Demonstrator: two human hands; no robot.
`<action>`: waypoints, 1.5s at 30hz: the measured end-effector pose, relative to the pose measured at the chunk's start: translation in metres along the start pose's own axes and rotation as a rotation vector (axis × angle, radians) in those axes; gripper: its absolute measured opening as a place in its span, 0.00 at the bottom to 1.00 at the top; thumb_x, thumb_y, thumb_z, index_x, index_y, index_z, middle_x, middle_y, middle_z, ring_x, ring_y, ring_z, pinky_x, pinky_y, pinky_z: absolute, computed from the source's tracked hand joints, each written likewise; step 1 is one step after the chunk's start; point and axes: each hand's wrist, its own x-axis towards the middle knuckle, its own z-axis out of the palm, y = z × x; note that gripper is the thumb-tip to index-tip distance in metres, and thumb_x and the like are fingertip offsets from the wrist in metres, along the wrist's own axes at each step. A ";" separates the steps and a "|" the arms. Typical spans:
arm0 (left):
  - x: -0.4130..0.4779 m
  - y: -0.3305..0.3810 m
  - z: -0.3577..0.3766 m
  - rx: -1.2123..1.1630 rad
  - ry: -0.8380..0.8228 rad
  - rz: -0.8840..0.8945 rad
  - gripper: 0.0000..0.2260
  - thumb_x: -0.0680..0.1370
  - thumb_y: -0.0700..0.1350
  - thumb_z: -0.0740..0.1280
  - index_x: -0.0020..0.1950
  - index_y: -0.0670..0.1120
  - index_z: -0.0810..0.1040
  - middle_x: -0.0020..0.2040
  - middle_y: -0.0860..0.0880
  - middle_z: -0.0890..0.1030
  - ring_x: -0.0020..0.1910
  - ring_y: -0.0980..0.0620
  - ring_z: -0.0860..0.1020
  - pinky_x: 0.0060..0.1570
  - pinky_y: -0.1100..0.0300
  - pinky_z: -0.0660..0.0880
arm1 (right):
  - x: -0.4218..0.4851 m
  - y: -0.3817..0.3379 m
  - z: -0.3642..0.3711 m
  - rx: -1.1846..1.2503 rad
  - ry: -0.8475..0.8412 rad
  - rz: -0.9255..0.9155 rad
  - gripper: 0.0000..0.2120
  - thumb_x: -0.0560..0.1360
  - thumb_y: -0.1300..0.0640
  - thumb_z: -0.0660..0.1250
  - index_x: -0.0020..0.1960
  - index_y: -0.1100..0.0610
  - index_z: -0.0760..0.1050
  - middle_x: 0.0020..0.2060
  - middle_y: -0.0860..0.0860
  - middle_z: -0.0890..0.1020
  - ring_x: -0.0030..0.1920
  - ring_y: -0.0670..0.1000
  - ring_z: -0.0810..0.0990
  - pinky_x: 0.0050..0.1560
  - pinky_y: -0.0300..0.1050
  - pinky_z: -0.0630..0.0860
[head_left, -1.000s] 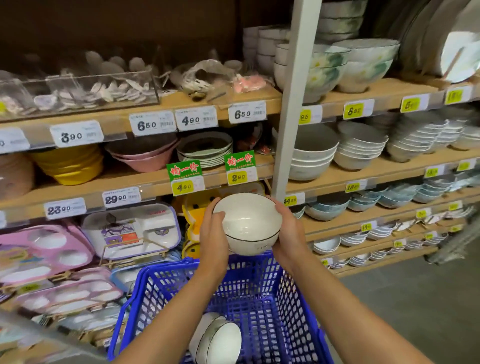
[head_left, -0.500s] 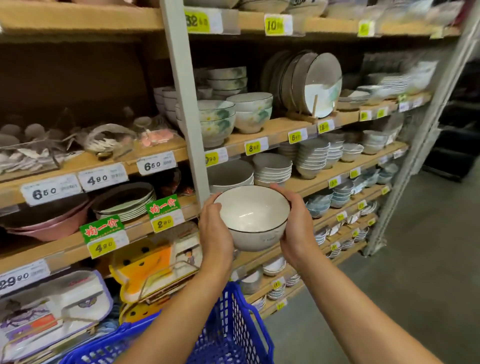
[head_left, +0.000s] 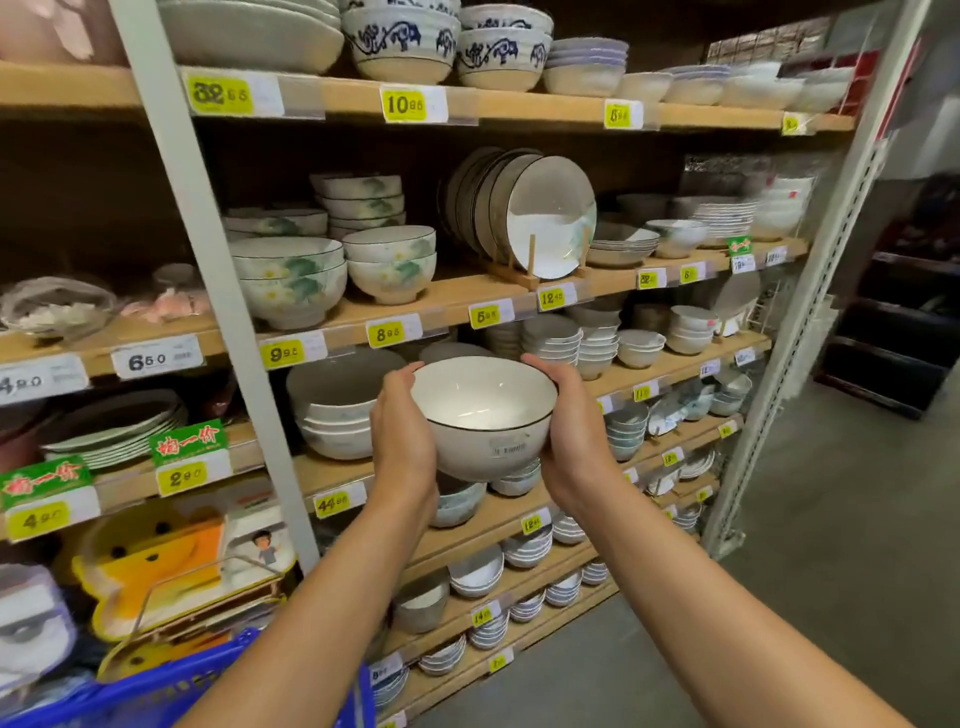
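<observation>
A white bowl (head_left: 480, 415) with a thin dark rim and a small label on its side is held up in front of the shelves, mouth tilted toward me. My left hand (head_left: 402, 436) grips its left side and my right hand (head_left: 574, 441) grips its right side, fingers curled round the wall. Behind it a stack of similar white bowls (head_left: 337, 410) stands on a wooden shelf (head_left: 332, 470).
Wooden shelves full of bowls and plates run left to right, split by a white upright post (head_left: 218, 270). Flowered bowls (head_left: 291, 280) and upright plates (head_left: 545, 218) stand one shelf up. A blue basket (head_left: 171, 691) is at the bottom left. Grey floor (head_left: 831, 571) lies to the right.
The bowl went up and right in both hands, from above the blue basket to shelf height, its mouth now facing me. The view swung up and right; the basket dropped to the corner.
</observation>
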 end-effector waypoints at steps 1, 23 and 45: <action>-0.001 0.000 0.010 -0.005 0.004 0.001 0.15 0.76 0.54 0.56 0.54 0.56 0.80 0.49 0.50 0.83 0.49 0.48 0.80 0.41 0.55 0.76 | 0.004 -0.007 -0.006 -0.006 -0.006 0.010 0.15 0.79 0.49 0.59 0.57 0.52 0.80 0.48 0.51 0.86 0.49 0.52 0.83 0.42 0.44 0.77; 0.078 0.033 0.097 0.133 -0.002 0.151 0.14 0.68 0.56 0.59 0.48 0.54 0.77 0.57 0.44 0.79 0.58 0.43 0.76 0.55 0.49 0.73 | 0.136 -0.066 0.002 0.029 -0.170 0.001 0.17 0.75 0.52 0.62 0.31 0.44 0.83 0.33 0.47 0.85 0.38 0.49 0.82 0.37 0.43 0.76; 0.198 0.079 0.115 0.072 0.081 0.303 0.19 0.73 0.40 0.54 0.37 0.51 0.84 0.34 0.53 0.84 0.34 0.51 0.82 0.30 0.62 0.75 | 0.272 -0.083 0.074 0.026 -0.506 0.008 0.15 0.78 0.47 0.61 0.56 0.53 0.81 0.43 0.49 0.86 0.42 0.48 0.85 0.41 0.44 0.80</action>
